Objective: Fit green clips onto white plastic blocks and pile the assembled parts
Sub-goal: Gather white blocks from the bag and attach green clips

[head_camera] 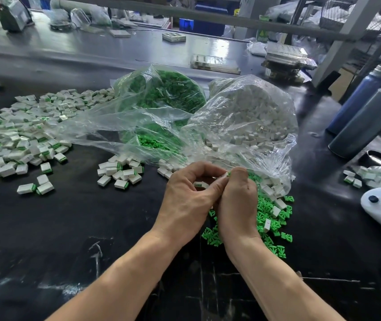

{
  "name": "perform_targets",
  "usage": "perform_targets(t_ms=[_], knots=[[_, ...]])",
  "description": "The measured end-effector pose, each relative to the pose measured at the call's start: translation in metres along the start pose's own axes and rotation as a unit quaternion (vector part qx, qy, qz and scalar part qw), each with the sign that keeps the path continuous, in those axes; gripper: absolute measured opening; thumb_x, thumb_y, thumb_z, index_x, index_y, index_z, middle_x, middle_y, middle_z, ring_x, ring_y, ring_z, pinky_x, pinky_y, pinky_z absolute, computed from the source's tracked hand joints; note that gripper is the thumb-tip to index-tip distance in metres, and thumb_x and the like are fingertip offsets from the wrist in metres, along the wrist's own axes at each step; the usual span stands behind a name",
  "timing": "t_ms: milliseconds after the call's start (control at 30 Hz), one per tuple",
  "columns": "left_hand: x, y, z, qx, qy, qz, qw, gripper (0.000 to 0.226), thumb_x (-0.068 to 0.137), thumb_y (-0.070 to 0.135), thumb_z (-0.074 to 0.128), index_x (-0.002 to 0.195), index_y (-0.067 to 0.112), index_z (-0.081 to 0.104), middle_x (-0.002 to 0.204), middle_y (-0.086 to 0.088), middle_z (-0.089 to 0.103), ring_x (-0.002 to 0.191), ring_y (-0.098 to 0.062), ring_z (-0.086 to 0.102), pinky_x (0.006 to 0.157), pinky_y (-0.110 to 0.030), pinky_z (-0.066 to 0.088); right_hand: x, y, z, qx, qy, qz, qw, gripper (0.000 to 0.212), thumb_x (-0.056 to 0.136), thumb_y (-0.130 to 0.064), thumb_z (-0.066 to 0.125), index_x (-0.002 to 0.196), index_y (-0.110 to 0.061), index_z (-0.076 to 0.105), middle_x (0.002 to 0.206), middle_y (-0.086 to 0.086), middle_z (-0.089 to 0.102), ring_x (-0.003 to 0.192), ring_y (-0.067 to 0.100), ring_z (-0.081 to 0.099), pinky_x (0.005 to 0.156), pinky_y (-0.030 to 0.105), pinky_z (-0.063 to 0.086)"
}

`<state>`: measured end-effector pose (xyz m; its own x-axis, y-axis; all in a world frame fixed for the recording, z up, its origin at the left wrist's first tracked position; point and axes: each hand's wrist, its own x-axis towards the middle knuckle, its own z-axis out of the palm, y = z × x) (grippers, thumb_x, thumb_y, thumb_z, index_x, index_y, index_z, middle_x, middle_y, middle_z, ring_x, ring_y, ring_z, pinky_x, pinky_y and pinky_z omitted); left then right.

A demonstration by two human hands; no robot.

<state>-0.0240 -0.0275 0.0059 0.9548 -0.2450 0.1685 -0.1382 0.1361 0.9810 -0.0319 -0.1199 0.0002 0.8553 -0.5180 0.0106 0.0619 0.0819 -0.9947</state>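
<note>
Crinkled glossy clear plastic bags (pixel 242 117) on a scuffed black tabletop (pixel 92 228).

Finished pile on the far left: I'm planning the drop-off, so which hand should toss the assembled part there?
Probably left. The left hand sits nearer the finished pile; the right hand hovers over the loose green clips.

Operator: two bare forearms and hands.
The left hand (pixel 186 200) and right hand (pixel 237 202) carry no gloves, sleeves or jewellery.
</note>
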Motion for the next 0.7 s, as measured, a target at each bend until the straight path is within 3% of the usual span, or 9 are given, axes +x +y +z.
perform_targets(t_ms=[133,300,400,500,700], knots=[[0.000,0.001,0.000,-0.001,0.001,0.000,1.000,0.003,0.093,0.014,0.077,0.094,0.012,0.076,0.089,-0.014,0.077,0.081,-0.038,0.073,0.075,-0.047,0.060,0.001,0.002,0.000,-0.013,-0.006,-0.010,1.000,0.052,0.091,-0.041,0.035,0.065,-0.028,0.078,0.063,-0.001,0.073,0.063,0.013,0.072,0.064,0.038,0.055],[0.000,-0.001,0.000,0.006,0.002,0.001,1.000,0.002,0.091,0.020,0.079,0.092,0.021,0.077,0.085,-0.002,0.078,0.076,-0.021,0.073,0.070,-0.038,0.061,0.000,0.003,-0.002,0.002,-0.002,0.003,1.000,0.048,0.091,-0.045,0.038,0.066,-0.032,0.078,0.069,-0.001,0.074,0.072,0.019,0.072,0.072,0.046,0.057],[0.004,-0.005,-0.005,0.022,0.000,0.002,1.000,0.002,0.091,0.020,0.079,0.093,0.022,0.079,0.087,0.002,0.079,0.082,-0.015,0.073,0.081,-0.035,0.061,0.000,0.002,-0.006,-0.018,-0.004,0.017,1.000,0.052,0.095,-0.054,0.039,0.060,-0.036,0.072,0.056,-0.012,0.062,0.057,0.008,0.059,0.059,0.030,0.047],[0.007,-0.007,-0.008,0.025,0.004,0.004,1.000,0.005,0.091,0.021,0.079,0.091,0.025,0.080,0.086,0.006,0.079,0.079,-0.005,0.071,0.075,-0.021,0.055,-0.001,-0.003,-0.011,-0.066,-0.026,-0.022,0.997,0.065,0.108,-0.051,0.035,0.054,-0.033,0.066,0.047,-0.014,0.053,0.044,0.001,0.048,0.046,0.020,0.039],[0.014,-0.008,-0.021,0.027,0.028,-0.011,0.999,0.007,0.088,0.027,0.080,0.092,0.032,0.079,0.082,0.006,0.077,0.071,-0.003,0.067,0.066,-0.019,0.055,0.001,-0.008,-0.019,-0.108,-0.024,-0.084,0.990,0.039,0.107,-0.041,0.049,0.080,-0.022,0.069,0.068,-0.007,0.063,0.064,0.012,0.056,0.063,0.039,0.044]])
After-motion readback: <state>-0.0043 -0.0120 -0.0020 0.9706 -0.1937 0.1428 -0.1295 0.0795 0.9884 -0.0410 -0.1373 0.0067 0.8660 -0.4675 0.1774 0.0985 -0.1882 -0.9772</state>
